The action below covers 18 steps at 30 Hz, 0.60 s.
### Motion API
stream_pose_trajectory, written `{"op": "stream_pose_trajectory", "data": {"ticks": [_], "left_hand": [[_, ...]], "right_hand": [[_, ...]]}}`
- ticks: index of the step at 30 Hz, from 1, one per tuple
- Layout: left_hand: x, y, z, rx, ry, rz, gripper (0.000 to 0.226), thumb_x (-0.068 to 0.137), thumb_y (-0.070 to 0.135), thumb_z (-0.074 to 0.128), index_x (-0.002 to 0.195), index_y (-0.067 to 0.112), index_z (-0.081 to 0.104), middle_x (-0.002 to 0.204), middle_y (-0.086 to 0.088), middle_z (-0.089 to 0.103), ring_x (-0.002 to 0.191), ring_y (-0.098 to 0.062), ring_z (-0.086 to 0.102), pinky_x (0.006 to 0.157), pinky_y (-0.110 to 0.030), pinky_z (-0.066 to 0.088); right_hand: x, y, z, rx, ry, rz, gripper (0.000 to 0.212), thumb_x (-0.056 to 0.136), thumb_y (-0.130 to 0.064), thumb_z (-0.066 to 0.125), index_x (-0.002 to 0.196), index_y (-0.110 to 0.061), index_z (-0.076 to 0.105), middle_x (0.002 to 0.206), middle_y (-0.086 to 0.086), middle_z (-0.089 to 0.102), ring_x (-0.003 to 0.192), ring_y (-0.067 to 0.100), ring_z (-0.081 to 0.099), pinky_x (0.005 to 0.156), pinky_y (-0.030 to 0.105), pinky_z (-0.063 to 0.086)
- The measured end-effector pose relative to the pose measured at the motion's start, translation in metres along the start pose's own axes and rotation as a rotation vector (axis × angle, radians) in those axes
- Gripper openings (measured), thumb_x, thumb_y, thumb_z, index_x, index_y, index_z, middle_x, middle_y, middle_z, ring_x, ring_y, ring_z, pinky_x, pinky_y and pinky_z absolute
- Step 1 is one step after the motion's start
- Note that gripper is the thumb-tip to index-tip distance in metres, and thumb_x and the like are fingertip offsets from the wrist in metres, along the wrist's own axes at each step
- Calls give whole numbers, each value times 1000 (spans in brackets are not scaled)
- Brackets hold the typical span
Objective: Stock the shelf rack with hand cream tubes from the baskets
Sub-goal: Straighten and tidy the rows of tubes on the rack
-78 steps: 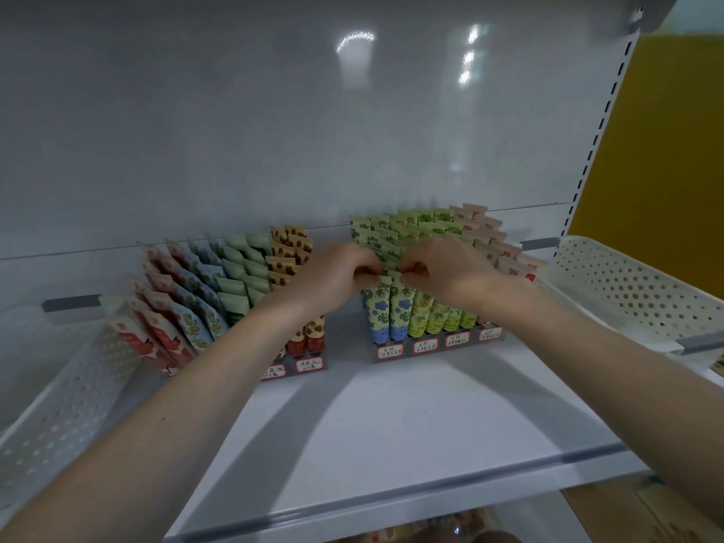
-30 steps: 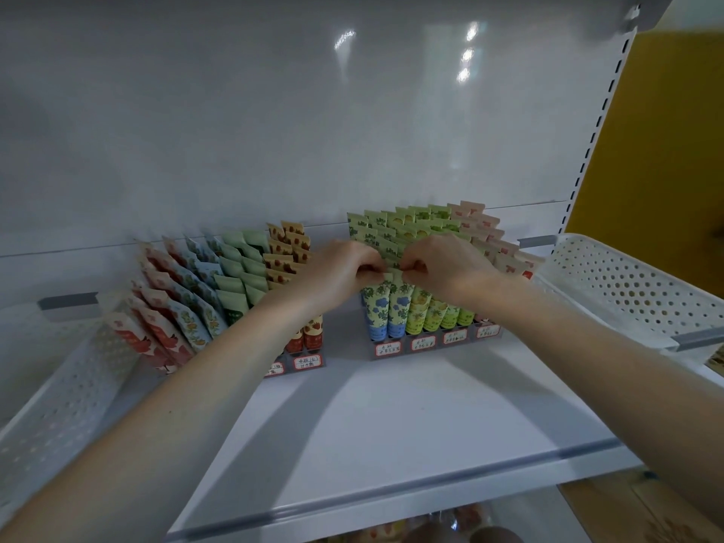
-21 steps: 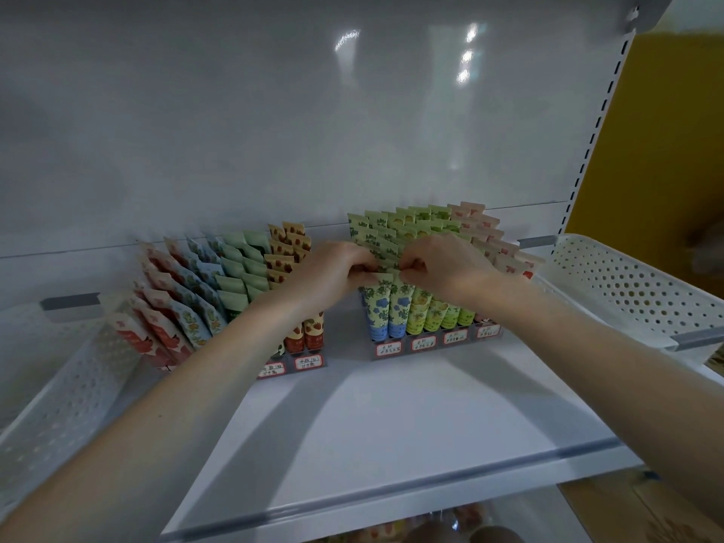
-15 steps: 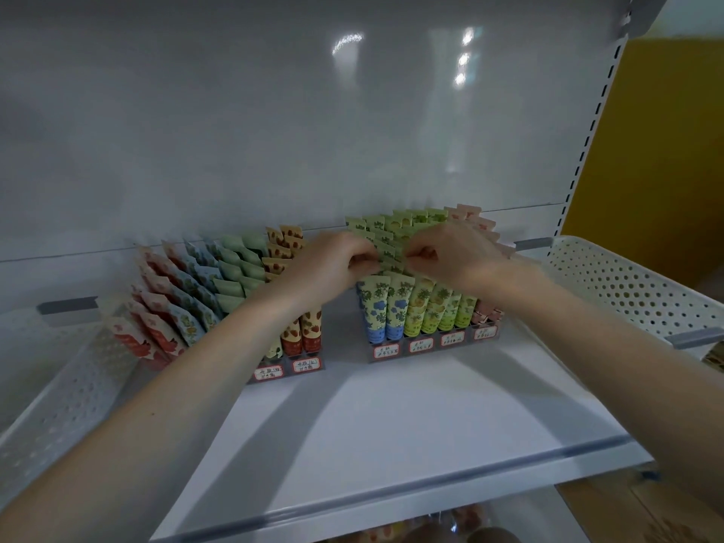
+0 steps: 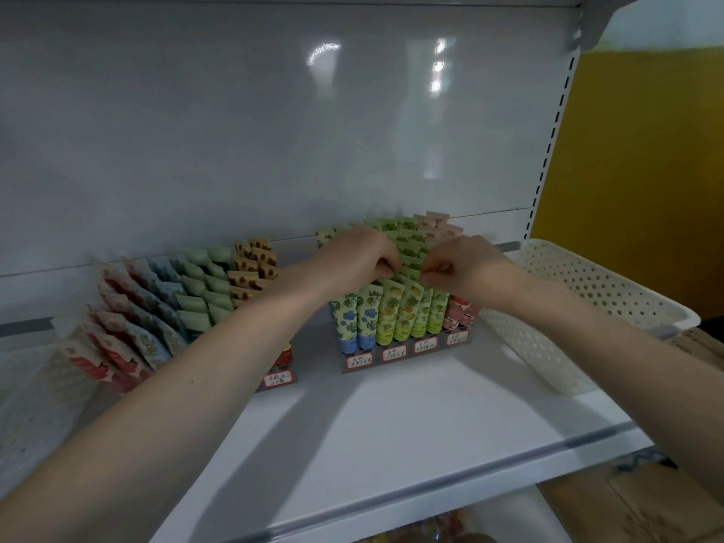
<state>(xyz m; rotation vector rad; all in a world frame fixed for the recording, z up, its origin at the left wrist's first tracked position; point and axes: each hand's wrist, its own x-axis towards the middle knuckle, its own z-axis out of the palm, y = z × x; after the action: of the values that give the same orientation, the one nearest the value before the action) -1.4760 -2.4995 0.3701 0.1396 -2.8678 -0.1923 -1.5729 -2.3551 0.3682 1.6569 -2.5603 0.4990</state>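
Two tiered racks of hand cream tubes stand at the back of the white shelf (image 5: 391, 417). The left rack (image 5: 188, 303) holds red, blue, green and brown-patterned tubes. The right rack (image 5: 395, 354) holds blue-flower, yellow-green and pink tubes (image 5: 391, 315) behind handwritten price labels. Both hands are over the right rack. My left hand (image 5: 360, 260) has its fingers curled at the crimped tops of the green tubes. My right hand (image 5: 462, 268) pinches the top of a green tube in the middle columns. My hands hide the tube tops under them.
A white perforated basket (image 5: 587, 299) sits on the shelf to the right of the racks. Another pale basket (image 5: 35, 370) lies at the far left. The metal edge of the shelf (image 5: 431, 487) runs across the front. The grey back panel rises behind the racks, and a yellow wall is at right.
Both hands have shifted right along the right rack, from the blue-flower column to the yellow-green columns, and lifted slightly. The front blue and green tubes now show below them.
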Motion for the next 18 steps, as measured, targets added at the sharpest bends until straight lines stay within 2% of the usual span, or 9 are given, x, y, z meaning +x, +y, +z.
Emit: {"op": "stream_pose_trajectory", "data": {"ticks": [2, 5, 7, 10, 13, 15, 18], "left_hand": [[4, 1, 2, 39, -18, 15, 21, 89, 11, 60, 108, 11, 70, 107, -4, 67, 99, -18, 59, 77, -19, 36], [7, 1, 2, 72, -24, 36, 20, 88, 10, 61, 105, 11, 71, 97, -4, 65, 84, -12, 53, 65, -15, 26], [8, 1, 2, 75, -29, 36, 20, 87, 11, 61, 104, 11, 71, 89, 0, 59, 80, -8, 46, 62, -14, 25], [8, 0, 2, 85, -31, 37, 19, 88, 12, 61, 104, 12, 71, 82, 7, 48, 80, -7, 45, 66, -17, 27], [7, -2, 3, 86, -32, 36, 18, 88, 12, 61, 103, 13, 71, 81, 9, 46, 81, -8, 44, 71, -19, 30], [6, -2, 3, 72, -29, 30, 18, 88, 12, 61, 103, 13, 71, 83, 8, 49, 83, -8, 46, 73, -20, 31], [4, -5, -4, -3, 25, -7, 18, 89, 12, 61, 104, 9, 71, 92, 2, 61, 87, -10, 52, 78, -20, 37]], "right_hand": [[0, 0, 9, -28, -6, -11, 21, 91, -24, 56, 99, -10, 70, 101, 4, 67, 94, 20, 61, 83, 31, 47], [3, -1, 15, -92, -21, 5, 22, 92, -28, 54, 103, -15, 68, 104, 3, 66, 96, 22, 60, 82, 33, 48], [5, -1, 16, -105, -23, 5, 22, 93, -27, 53, 106, -16, 67, 106, 2, 65, 97, 22, 60, 84, 34, 48], [7, -1, 17, -117, -26, 2, 22, 94, -24, 51, 107, -15, 66, 107, 3, 66, 98, 22, 60, 82, 31, 45], [8, 0, 19, -119, -15, -9, 22, 94, -23, 51, 107, -14, 66, 106, 4, 66, 97, 22, 60, 77, 28, 43], [9, 0, 20, -118, -11, -12, 21, 94, -22, 51, 106, -13, 66, 105, 4, 66, 96, 22, 59, 76, 28, 43], [10, 0, 17, -50, -11, -11, 19, 93, -20, 53, 100, -13, 69, 100, 3, 68, 90, 20, 62, 79, 31, 50]]}}
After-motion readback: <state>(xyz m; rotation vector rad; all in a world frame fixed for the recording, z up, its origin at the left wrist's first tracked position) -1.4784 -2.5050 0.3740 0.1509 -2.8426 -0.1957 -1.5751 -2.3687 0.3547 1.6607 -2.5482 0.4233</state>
